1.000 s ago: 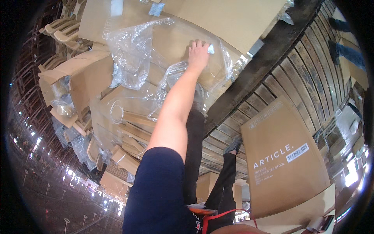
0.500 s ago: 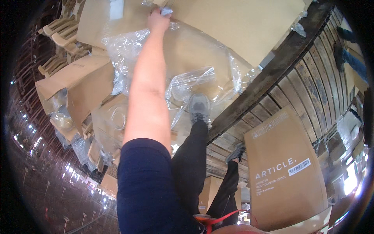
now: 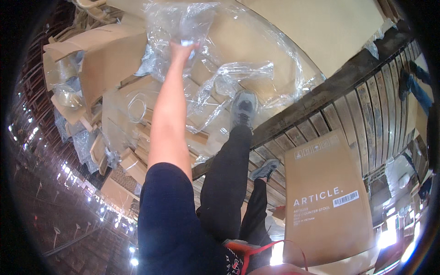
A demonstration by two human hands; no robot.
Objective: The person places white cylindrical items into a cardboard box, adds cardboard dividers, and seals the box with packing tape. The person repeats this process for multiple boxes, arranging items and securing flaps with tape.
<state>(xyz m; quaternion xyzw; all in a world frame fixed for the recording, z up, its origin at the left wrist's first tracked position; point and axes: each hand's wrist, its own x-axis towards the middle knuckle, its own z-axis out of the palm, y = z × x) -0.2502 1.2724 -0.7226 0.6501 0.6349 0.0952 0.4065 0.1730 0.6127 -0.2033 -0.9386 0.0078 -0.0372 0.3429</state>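
Note:
My left arm reaches far forward, and my left hand (image 3: 183,49) is closed on a bunch of crumpled clear plastic film (image 3: 195,20). A pale bit of it shows at the fingers, though the fingertips are hard to make out. The film spreads over large flat cardboard (image 3: 247,36) and trails toward my front shoe (image 3: 244,107), which stands among its folds. My right hand is out of the picture. A big upright brown cardboard carton (image 3: 327,183) with a barcode label stands at my right side.
Torn open cardboard boxes (image 3: 107,59) with plastic inside pile up at the left. A dark beam (image 3: 293,107) borders the worn plank floor (image 3: 362,114). Another person's legs in blue jeans (image 3: 419,91) show at the far right. Loose cardboard strips (image 3: 197,135) lie under the film.
My left hand has come nearer from the far cardboard, drawing the plastic film up around it. My view has shifted, and my rear foot has stepped forward along the planks.

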